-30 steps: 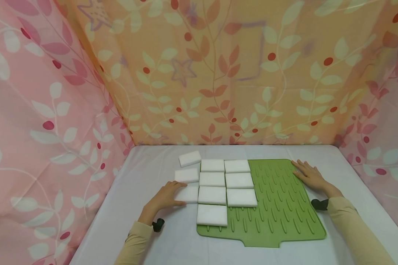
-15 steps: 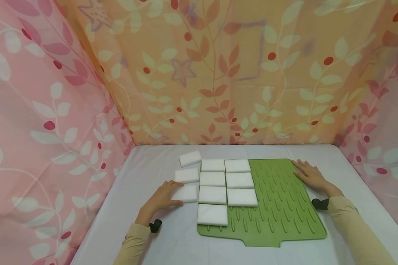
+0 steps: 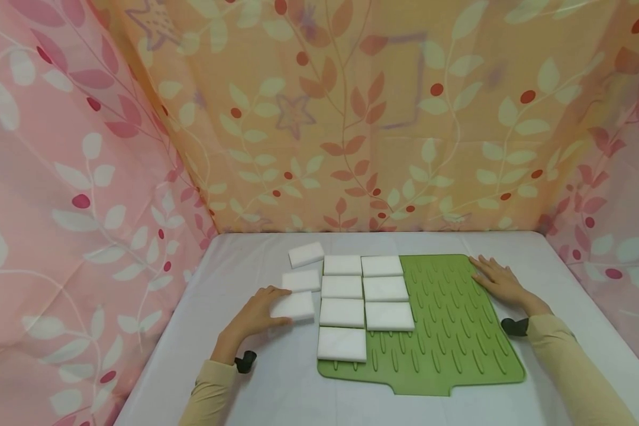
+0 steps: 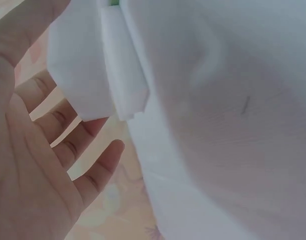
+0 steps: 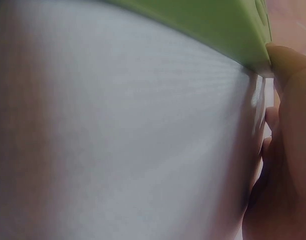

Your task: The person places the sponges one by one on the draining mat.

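Note:
My left hand [image 3: 252, 313] pinches a white sponge block [image 3: 294, 306] between thumb and fingers, left of the green ridged mat [image 3: 447, 331]. A shadow shows under this block's near edge, so it looks slightly raised. In the left wrist view the block [image 4: 80, 65] sits between the thumb and the other fingers; the little finger stays off it. Two more white blocks lie just beyond it, a near one [image 3: 300, 281] and a tilted far one [image 3: 306, 254]. My right hand [image 3: 503, 284] rests with straight fingers on the mat's right edge.
Several white blocks lie in two columns on the mat's left half, the left column [image 3: 342, 344] longer than the right column [image 3: 390, 316]. A white cloth [image 3: 277, 384] covers the table. Patterned curtains [image 3: 351, 118] enclose the back and sides.
My left hand has drawn the pinched block to the left, away from the mat's edge, and slightly up. The right hand has stayed on the mat's edge.

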{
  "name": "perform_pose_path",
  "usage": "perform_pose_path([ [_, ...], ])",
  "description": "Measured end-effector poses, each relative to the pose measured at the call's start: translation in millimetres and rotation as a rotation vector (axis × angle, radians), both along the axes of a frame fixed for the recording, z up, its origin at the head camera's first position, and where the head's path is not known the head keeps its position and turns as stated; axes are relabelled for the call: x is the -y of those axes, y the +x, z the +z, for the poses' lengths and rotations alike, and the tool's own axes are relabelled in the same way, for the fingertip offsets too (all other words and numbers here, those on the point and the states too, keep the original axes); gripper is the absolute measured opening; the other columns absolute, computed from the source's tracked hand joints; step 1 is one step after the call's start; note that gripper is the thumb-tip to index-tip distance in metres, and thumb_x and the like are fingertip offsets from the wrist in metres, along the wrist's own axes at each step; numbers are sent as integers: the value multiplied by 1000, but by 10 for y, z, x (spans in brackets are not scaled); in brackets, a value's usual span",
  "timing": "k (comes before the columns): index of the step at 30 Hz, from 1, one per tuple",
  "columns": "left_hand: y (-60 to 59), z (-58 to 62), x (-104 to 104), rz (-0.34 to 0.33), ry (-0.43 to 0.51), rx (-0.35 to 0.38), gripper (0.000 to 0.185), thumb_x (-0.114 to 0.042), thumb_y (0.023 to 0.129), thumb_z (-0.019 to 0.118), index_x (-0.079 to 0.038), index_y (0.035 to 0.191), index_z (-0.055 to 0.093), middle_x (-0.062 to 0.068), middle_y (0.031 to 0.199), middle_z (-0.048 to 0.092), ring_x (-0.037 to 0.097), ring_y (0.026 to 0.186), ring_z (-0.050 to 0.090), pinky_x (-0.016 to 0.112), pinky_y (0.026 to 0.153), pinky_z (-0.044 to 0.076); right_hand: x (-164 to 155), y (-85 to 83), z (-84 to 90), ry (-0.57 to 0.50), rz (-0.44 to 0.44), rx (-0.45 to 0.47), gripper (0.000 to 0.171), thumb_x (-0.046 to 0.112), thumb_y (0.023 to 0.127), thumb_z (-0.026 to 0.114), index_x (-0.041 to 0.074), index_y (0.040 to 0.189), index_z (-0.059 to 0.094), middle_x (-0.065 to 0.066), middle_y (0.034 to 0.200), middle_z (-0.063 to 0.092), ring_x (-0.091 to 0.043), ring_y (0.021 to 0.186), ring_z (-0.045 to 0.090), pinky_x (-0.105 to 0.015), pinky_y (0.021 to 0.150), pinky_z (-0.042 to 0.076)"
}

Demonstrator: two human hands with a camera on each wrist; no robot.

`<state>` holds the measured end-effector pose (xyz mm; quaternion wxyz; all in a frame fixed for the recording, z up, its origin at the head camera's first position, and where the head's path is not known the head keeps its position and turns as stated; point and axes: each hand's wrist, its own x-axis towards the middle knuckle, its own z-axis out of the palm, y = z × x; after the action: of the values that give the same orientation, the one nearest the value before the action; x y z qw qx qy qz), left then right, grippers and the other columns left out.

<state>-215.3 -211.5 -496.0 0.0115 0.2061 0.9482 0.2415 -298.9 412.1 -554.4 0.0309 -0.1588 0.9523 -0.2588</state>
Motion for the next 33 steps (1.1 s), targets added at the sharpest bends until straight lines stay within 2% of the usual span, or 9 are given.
perform_pose_path([
  [7,-17,110,-19,28,10,-18,65,-47,72,75,-21,128,55,2,122,55,24,110,48,49,90,39,24,15,28,-8,3,3,61,36,99,40,6,148,19,-31,148,10,-54,133,0,-70,99,-6],
  [16,-54,213,-153,19,15,-37,66,-47,73,75,-20,130,54,2,122,55,24,109,48,47,91,40,27,-1,3,-2,-1,-4,62,38,98,40,8,148,20,-30,149,11,-55,133,2,-71,99,-4],
  [23,-105,259,-356,-28,7,-65,67,-44,74,75,-16,130,53,3,124,55,26,110,48,49,91,38,33,21,11,-9,-1,-13,60,35,98,41,6,147,21,-32,148,12,-56,132,3,-72,98,-3],
  [28,-138,243,-485,-62,-22,-89,65,-49,73,74,-18,127,55,1,124,54,25,111,48,49,91,38,46,34,20,-19,3,-15,60,34,98,43,6,147,22,-32,148,13,-57,132,3,-72,97,-3],
  [33,-155,240,-626,-99,-35,-147,67,-56,72,71,-20,126,55,-2,122,55,22,110,49,46,89,39,38,15,16,-11,3,-11,60,35,98,42,7,147,21,-31,148,12,-56,132,2,-72,97,-3],
])
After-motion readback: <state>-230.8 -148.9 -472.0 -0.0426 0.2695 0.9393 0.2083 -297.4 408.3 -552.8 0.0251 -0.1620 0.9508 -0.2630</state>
